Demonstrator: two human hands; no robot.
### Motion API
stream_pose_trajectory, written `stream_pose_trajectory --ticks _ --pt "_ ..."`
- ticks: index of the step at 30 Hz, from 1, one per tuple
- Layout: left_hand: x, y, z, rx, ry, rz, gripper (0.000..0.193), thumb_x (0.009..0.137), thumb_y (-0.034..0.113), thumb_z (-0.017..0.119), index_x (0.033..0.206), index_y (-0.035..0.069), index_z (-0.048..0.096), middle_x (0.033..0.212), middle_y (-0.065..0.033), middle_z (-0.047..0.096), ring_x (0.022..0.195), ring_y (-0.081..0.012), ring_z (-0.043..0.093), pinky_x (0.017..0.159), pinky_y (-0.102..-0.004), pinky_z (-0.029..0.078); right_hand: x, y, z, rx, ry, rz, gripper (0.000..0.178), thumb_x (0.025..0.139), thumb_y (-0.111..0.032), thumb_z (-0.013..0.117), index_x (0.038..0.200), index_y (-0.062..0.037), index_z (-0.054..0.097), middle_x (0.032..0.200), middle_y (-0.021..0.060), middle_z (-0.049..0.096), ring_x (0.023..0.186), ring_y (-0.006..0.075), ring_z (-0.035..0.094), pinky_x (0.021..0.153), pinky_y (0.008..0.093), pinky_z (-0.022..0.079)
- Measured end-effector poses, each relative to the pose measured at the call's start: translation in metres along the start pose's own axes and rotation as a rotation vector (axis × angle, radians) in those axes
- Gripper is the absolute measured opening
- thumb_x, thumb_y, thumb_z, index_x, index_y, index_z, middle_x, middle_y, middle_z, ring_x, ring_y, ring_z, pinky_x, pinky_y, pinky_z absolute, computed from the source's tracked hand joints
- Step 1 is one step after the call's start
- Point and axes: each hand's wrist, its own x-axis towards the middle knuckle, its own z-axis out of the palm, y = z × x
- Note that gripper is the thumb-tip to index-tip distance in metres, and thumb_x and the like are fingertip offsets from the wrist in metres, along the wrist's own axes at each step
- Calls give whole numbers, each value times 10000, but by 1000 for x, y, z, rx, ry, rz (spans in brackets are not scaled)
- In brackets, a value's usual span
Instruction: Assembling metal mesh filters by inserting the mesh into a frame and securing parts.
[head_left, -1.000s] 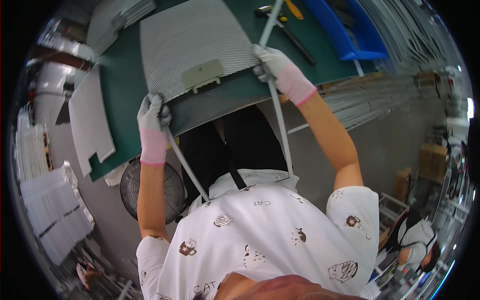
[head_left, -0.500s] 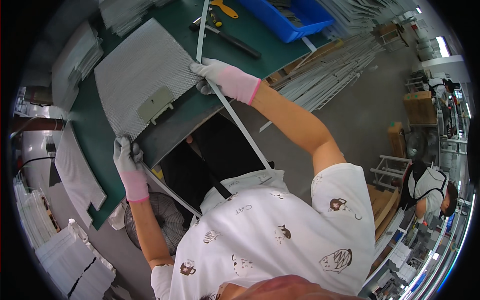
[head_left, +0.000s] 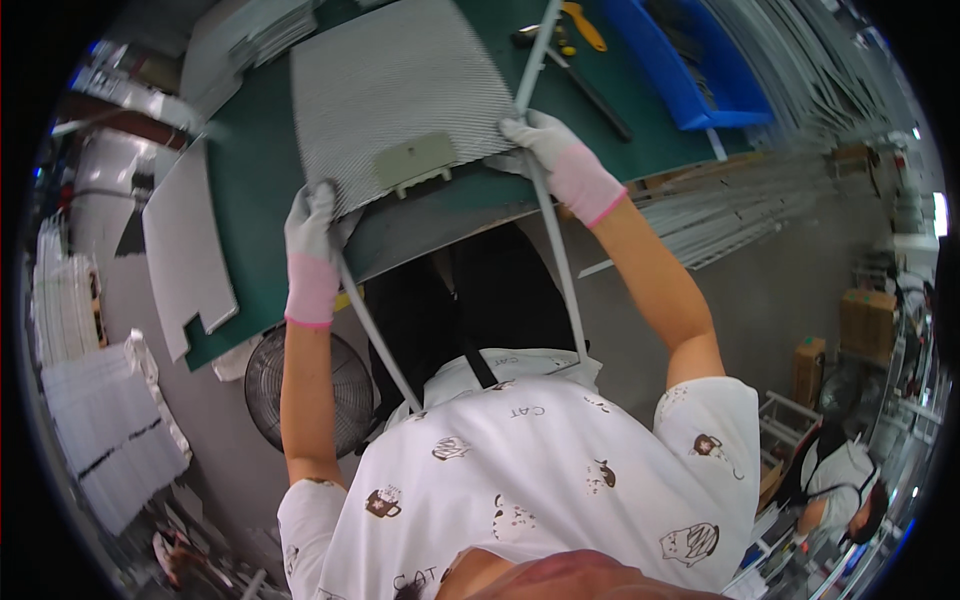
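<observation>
A light grey mesh panel (head_left: 390,80) lies on the green table, with a grey-green notched plate (head_left: 415,160) at its near edge. At the panel's near left corner, my gloved left hand (head_left: 310,235) is closed on the edge, where a thin white metal strip (head_left: 380,335) runs down toward my waist. My gloved right hand (head_left: 565,165) pinches the near right corner together with a second white strip (head_left: 560,250). This strip's line continues past the hand across the table and also reaches down to my shirt. My fingers partly hide both corners.
Beyond my right hand lie a black-handled hammer (head_left: 597,100), a yellow-handled tool (head_left: 585,25) and a blue bin (head_left: 735,112). A notched panel (head_left: 185,250) rests at the table's left end. A fan (head_left: 310,390) stands below. Another person (head_left: 840,480) is at far right.
My view has turned, so the table and panel appear squarer and farther right. Both hands keep their holds at the panel's corners, now more level with each other.
</observation>
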Motion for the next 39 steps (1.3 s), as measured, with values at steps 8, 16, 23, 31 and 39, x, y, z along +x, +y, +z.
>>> stream_pose_trajectory --ticks 8,16,23,31,39 --pt "-5 1 5 21 8 -149 276 933 224 556 1137 38 555 1001 -20 596 924 -123 583 822 -290 515 -16 -12 2 78 -89 1 331 879 -63 527 1192 35 481 1119 115 554 1022 213 577 931 405 505" --pt "-7 -3 -12 30 -47 -67 233 948 167 553 1076 -27 568 955 -42 600 899 -109 566 845 -263 467 -2 -7 -4 -147 -107 -92 339 813 -68 553 1134 40 534 990 55 589 883 162 583 849 277 479" --pt "-59 27 -10 -15 -56 176 314 925 75 527 1197 -81 505 1096 -66 557 984 -109 512 915 -272 403 -35 -39 22 -85 -306 -150 543 879 -63 609 1348 77 374 1198 115 564 1113 182 553 981 315 451" --pt "-70 156 16 -36 -115 718 334 880 51 579 1192 -42 508 885 -28 454 822 -122 434 845 -270 393 -100 -184 99 -328 -490 -714 559 863 -177 661 1296 84 424 1125 115 598 1010 163 592 899 290 479" --pt "1 194 67 452 -84 1215 187 878 -8 569 1043 5 656 841 -51 595 671 -109 482 633 -222 394 -36 -196 83 -401 -31 -1091 485 777 -313 761 1028 77 620 849 90 664 746 119 615 658 266 499"
